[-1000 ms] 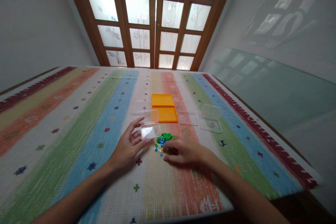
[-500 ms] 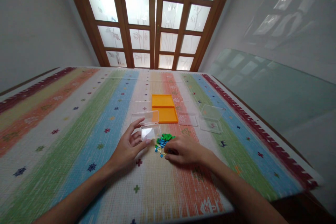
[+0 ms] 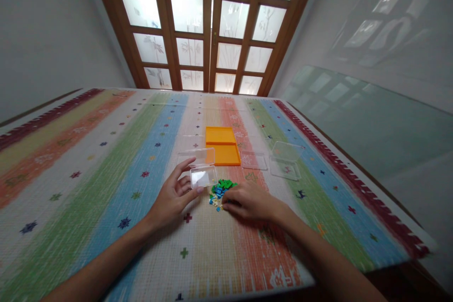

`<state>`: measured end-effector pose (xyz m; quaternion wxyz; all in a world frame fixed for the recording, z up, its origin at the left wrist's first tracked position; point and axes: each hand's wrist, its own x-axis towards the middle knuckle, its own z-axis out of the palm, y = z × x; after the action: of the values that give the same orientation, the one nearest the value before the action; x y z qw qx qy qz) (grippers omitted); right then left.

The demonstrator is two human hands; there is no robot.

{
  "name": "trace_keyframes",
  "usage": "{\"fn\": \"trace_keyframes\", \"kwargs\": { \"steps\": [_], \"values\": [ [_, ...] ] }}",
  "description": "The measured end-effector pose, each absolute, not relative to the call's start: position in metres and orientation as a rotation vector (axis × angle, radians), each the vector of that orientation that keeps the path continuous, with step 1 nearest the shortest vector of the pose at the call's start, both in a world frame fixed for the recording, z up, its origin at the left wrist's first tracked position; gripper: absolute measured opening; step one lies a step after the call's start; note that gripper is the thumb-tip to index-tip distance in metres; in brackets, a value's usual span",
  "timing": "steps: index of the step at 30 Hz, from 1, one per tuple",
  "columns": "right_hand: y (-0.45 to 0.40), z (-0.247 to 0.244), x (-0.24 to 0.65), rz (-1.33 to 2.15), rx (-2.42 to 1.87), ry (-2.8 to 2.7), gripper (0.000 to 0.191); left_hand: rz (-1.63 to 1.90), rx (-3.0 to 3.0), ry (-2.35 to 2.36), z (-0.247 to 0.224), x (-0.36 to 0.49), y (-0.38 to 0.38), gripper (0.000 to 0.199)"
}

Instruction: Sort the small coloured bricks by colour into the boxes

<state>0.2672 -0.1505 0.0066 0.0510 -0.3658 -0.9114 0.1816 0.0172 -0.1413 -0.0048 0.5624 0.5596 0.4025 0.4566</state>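
Observation:
My left hand point(image 3: 179, 191) grips a small clear plastic box point(image 3: 202, 178) by its left side, thumb at the near edge. A few tiny yellowish specks show at the box's right end. Just to its right lies a pile of small plastic pieces point(image 3: 220, 189), green at the back, blue in the middle, pale yellow in front. My right hand point(image 3: 246, 200) rests at the pile's right edge with thumb and fingertips pinched together. What sits in that pinch is hidden or too small to make out.
Beyond the pile an orange case point(image 3: 226, 155) lies opened flat. A clear lid point(image 3: 196, 156) is behind the held box. To the right are a shallow clear tray point(image 3: 254, 161) and another opened clear box point(image 3: 285, 169). A striped cloth point(image 3: 148, 231) covers the table.
My right fingers have shifted slightly and drawn closer together at the pile's edge. My left hand and the clear box stay nearly where they were.

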Motion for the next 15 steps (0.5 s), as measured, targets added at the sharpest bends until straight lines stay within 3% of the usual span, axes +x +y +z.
{"fn": "trace_keyframes", "kwargs": {
  "steps": [15],
  "values": [
    [-0.1513,0.0088,0.2672,0.583,-1.127,-2.814,0.016,1.058,1.330,0.962,-0.0011,0.0189,-0.1424,0.075]
  ]
}}
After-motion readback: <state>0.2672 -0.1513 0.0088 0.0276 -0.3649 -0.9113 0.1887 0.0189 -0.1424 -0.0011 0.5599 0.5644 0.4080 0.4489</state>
